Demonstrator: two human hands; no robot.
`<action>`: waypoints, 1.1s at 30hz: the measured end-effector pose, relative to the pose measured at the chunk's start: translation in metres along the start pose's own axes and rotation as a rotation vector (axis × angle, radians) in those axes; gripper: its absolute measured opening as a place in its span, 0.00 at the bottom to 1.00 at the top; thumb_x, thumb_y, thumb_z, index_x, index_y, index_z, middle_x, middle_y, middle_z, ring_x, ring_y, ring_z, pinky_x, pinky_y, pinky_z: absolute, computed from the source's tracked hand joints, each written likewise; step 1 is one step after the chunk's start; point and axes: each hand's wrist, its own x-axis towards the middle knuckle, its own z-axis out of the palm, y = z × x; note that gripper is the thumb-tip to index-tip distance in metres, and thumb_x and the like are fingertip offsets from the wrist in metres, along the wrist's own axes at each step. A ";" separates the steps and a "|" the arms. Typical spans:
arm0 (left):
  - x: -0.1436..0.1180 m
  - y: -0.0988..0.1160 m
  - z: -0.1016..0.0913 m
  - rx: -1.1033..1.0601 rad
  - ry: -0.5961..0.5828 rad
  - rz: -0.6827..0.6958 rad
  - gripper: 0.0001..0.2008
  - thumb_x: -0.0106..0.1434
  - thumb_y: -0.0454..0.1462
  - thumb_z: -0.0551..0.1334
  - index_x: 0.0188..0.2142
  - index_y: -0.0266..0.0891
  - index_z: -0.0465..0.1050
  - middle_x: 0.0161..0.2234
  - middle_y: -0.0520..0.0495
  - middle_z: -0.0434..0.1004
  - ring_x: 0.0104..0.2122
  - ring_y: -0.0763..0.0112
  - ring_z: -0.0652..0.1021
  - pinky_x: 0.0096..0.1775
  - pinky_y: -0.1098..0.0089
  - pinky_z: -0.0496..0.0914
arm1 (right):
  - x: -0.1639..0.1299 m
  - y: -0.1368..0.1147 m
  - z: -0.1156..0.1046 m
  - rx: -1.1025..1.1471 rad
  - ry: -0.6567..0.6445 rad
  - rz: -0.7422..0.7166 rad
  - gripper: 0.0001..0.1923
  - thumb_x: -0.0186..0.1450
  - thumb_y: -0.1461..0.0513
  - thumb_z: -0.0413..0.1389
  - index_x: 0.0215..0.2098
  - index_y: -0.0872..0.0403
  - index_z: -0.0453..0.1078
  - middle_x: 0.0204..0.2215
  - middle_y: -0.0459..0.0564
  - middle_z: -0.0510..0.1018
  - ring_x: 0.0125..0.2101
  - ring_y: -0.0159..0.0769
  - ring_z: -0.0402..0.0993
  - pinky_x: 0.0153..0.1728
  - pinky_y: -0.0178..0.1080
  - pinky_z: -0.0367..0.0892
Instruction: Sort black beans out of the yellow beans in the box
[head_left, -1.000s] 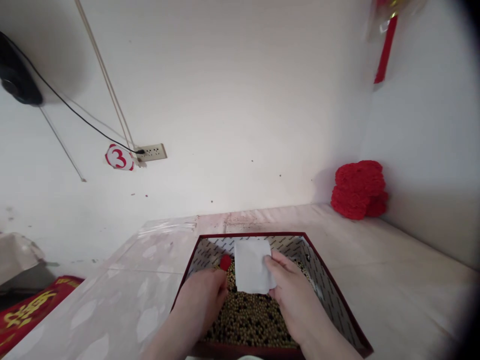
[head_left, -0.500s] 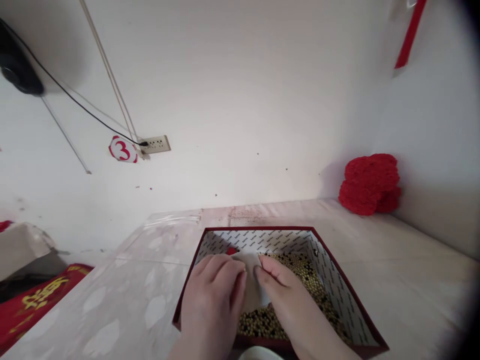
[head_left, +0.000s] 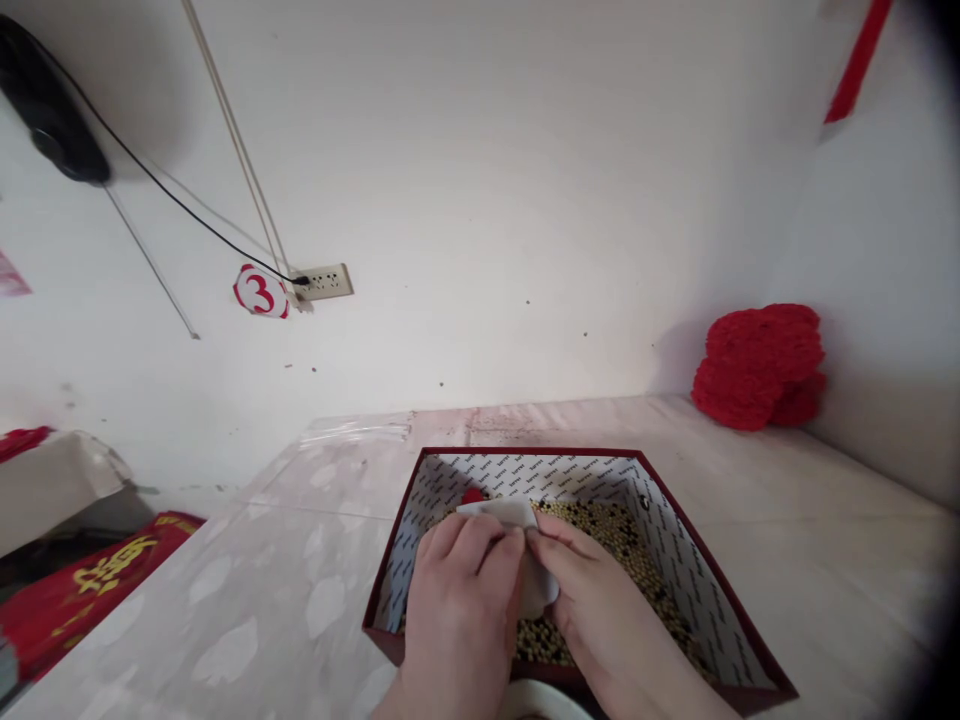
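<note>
Both hands are working together over a shallow red box point(head_left: 697, 560) that is sitting at the near edge of the tabletop point(head_left: 247, 570), close to the person. The left hand point(head_left: 461, 600) and the right hand point(head_left: 600, 610) are meeting at their fingertips above the middle of the box, and between them they are pinching a small white paper point(head_left: 501, 512); the fingers of each hand are closing on it from its own side, so the hands are touching or nearly touching one another. Most of the paper is lying hidden under the fingers, with only its far edge and a bit between the thumbs showing. A small red piece point(head_left: 472, 495) is peeking out just beyond the paper's far edge, near the box's far left corner; what it is cannot be told.

The box, lined with white patterned paper, is holding a bed of small yellowish beans point(head_left: 622, 535) mixed with a few dark ones, spreading toward its right side. At the far right corner of the tabletop, against the wall, a red pile point(head_left: 757, 365) of tufted material is resting. On the wall beyond the far edge, a power socket point(head_left: 325, 282) is taking a black cable point(head_left: 172, 200), and a round tag with a red 3 point(head_left: 260, 292) is hanging just beside it.
</note>
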 end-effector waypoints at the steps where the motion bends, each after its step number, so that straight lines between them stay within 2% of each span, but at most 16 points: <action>1: 0.001 0.000 -0.002 -0.029 -0.003 -0.025 0.07 0.63 0.32 0.56 0.33 0.40 0.73 0.31 0.47 0.73 0.33 0.64 0.71 0.36 0.61 0.68 | -0.001 0.000 0.001 -0.019 -0.004 -0.006 0.12 0.57 0.62 0.54 0.39 0.53 0.75 0.35 0.48 0.79 0.38 0.38 0.71 0.39 0.37 0.63; 4: 0.005 -0.002 -0.006 -0.101 -0.010 -0.073 0.10 0.64 0.32 0.55 0.26 0.39 0.70 0.28 0.49 0.71 0.31 0.66 0.70 0.35 0.63 0.66 | -0.002 0.000 0.002 -0.127 0.011 -0.003 0.14 0.57 0.60 0.54 0.41 0.52 0.75 0.35 0.48 0.79 0.36 0.38 0.71 0.39 0.38 0.63; 7: 0.007 -0.007 -0.008 -0.121 0.033 -0.084 0.09 0.63 0.31 0.56 0.27 0.39 0.69 0.29 0.49 0.71 0.32 0.67 0.69 0.35 0.64 0.65 | -0.003 0.002 0.001 -0.256 0.072 0.000 0.16 0.57 0.56 0.55 0.43 0.51 0.74 0.36 0.48 0.79 0.37 0.40 0.72 0.40 0.40 0.63; 10: 0.005 -0.008 -0.007 -0.090 0.088 -0.084 0.08 0.62 0.31 0.57 0.27 0.39 0.69 0.28 0.49 0.70 0.31 0.67 0.69 0.34 0.64 0.64 | -0.003 0.003 -0.001 -0.333 0.150 -0.033 0.17 0.56 0.54 0.56 0.43 0.50 0.74 0.40 0.48 0.78 0.41 0.43 0.71 0.43 0.41 0.62; 13: 0.002 0.000 -0.003 -0.063 0.116 -0.045 0.08 0.62 0.30 0.57 0.27 0.39 0.70 0.28 0.49 0.71 0.31 0.66 0.69 0.35 0.64 0.64 | -0.002 0.002 -0.003 -0.290 0.155 -0.055 0.17 0.56 0.54 0.57 0.42 0.49 0.74 0.40 0.48 0.78 0.42 0.42 0.69 0.45 0.41 0.61; 16: 0.000 0.007 -0.001 -0.052 0.150 -0.006 0.06 0.61 0.30 0.58 0.29 0.40 0.71 0.28 0.49 0.73 0.30 0.67 0.70 0.35 0.64 0.65 | -0.002 0.000 -0.004 -0.187 0.145 -0.071 0.14 0.57 0.56 0.58 0.40 0.49 0.75 0.35 0.46 0.78 0.37 0.37 0.69 0.44 0.38 0.62; 20: 0.000 0.002 -0.002 -0.051 0.173 -0.030 0.06 0.61 0.30 0.59 0.29 0.40 0.71 0.28 0.50 0.73 0.31 0.67 0.70 0.36 0.64 0.64 | -0.005 0.000 -0.003 -0.109 0.245 0.042 0.14 0.54 0.55 0.60 0.39 0.47 0.75 0.29 0.43 0.75 0.25 0.31 0.62 0.32 0.35 0.64; 22: 0.001 -0.005 -0.004 -0.048 0.183 -0.037 0.06 0.60 0.29 0.59 0.30 0.40 0.71 0.29 0.49 0.73 0.32 0.67 0.70 0.37 0.63 0.65 | -0.007 0.000 -0.001 -0.101 0.292 0.087 0.14 0.54 0.54 0.60 0.39 0.46 0.75 0.27 0.42 0.73 0.22 0.29 0.59 0.28 0.34 0.62; 28: 0.001 -0.011 -0.007 -0.019 0.218 -0.032 0.04 0.60 0.29 0.60 0.30 0.39 0.71 0.29 0.48 0.72 0.32 0.67 0.70 0.36 0.63 0.66 | -0.010 -0.001 0.003 -0.070 0.219 0.113 0.12 0.54 0.55 0.59 0.37 0.46 0.74 0.24 0.41 0.73 0.23 0.30 0.60 0.25 0.32 0.59; 33: -0.002 -0.003 -0.001 0.002 0.226 0.008 0.06 0.60 0.29 0.60 0.36 0.40 0.72 0.32 0.48 0.74 0.33 0.67 0.71 0.37 0.62 0.66 | -0.008 -0.003 0.000 0.003 0.265 0.099 0.11 0.52 0.57 0.61 0.35 0.46 0.75 0.25 0.42 0.74 0.24 0.30 0.62 0.23 0.31 0.59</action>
